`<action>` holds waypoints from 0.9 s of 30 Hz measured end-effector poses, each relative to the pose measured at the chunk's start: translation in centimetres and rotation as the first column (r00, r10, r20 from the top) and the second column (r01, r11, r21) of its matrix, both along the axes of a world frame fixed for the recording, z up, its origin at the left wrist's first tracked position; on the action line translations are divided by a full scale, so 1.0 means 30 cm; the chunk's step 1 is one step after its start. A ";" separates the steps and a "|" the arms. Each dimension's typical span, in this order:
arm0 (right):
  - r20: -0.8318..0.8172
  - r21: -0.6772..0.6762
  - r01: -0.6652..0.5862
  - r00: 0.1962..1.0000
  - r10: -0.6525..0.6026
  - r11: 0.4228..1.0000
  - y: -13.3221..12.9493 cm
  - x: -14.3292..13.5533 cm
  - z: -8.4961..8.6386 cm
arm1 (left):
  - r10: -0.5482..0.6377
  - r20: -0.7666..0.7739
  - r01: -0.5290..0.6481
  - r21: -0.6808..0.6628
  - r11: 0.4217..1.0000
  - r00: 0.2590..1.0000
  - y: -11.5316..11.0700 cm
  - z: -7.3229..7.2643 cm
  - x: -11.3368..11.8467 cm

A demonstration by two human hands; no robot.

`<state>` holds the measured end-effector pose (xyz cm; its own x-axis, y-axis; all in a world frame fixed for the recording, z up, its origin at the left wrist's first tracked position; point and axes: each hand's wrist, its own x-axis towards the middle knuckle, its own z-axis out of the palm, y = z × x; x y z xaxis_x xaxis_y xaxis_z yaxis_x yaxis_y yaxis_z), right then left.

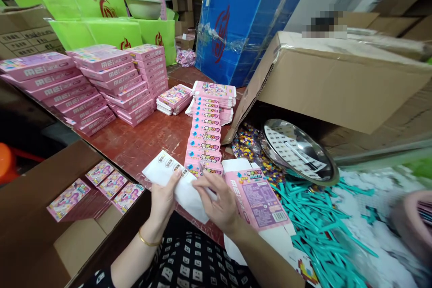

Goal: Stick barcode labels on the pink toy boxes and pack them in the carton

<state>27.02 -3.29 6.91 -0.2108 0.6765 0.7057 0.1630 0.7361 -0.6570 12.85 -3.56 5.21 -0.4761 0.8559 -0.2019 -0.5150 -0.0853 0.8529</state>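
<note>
My left hand (pixel 164 198) and my right hand (pixel 218 204) both grip a flat, unfolded white carton blank (pixel 170 172) over the near edge of the red-brown table (pixel 145 139). A gold bangle circles my left wrist. Under my right forearm lies another flat pink printed carton (pixel 258 200). Just beyond my hands a fanned row of pink flat cartons (pixel 205 137) runs away from me to a stack (pixel 214 90).
Stacks of closed pink boxes (pixel 97 85) stand at the left. An open cardboard box (pixel 67 216) at lower left holds several pink boxes. Teal plastic sticks (pixel 320 225), coloured beads and a metal dish (pixel 299 150) lie on the right under a tipped carton (pixel 337 81). A blue wrapped bundle (pixel 243 18) stands behind.
</note>
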 end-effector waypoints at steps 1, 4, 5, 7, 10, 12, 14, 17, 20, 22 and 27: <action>-0.018 0.014 -0.014 1.000 0.014 1.000 0.019 0.010 0.012 | 0.009 0.019 -0.009 -0.014 1.000 1.000 0.003 -0.004 -0.010; -0.115 -0.074 0.042 0.992 -0.050 0.996 0.190 0.055 0.054 | 0.029 0.072 -0.025 -0.048 0.999 0.997 0.009 -0.021 -0.042; -0.127 -0.129 0.079 0.987 -0.095 0.989 0.283 0.071 0.064 | 0.028 0.082 -0.023 -0.060 0.998 0.996 0.008 -0.028 -0.052; -0.071 -0.211 0.101 0.991 -0.118 0.972 0.492 0.099 0.070 | 0.023 0.088 -0.016 -0.074 0.997 0.996 0.002 -0.040 -0.067; 0.114 -0.343 0.069 0.993 -0.032 0.937 0.765 0.117 0.039 | 0.027 0.082 -0.021 -0.078 0.997 0.996 -0.007 -0.058 -0.089; 0.180 -0.382 0.041 0.983 0.031 0.923 0.868 0.114 0.000 | 0.045 0.081 -0.038 -0.081 0.996 0.996 -0.009 -0.070 -0.109; 0.218 -0.396 0.012 0.973 0.081 0.918 0.911 0.107 -0.042 | 0.066 0.084 -0.058 -0.086 0.995 0.994 -0.007 -0.084 -0.131; 0.266 -0.399 0.007 0.958 0.109 0.917 0.918 0.104 -0.091 | 0.078 0.094 -0.068 -0.102 0.992 0.993 0.004 -0.105 -0.154; 0.292 -0.349 0.062 0.955 0.046 0.935 0.928 0.114 -0.107 | 0.066 0.103 -0.053 -0.127 0.990 0.993 0.018 -0.122 -0.158; 0.305 -0.301 0.119 0.952 -0.023 0.946 0.951 0.124 -0.100 | 0.055 0.099 -0.040 -0.141 0.989 0.994 0.025 -0.131 -0.154; 0.405 -0.270 0.207 0.910 -0.084 0.940 1.029 0.122 -0.076 | 0.048 0.097 -0.032 -0.163 0.986 0.994 0.028 -0.139 -0.150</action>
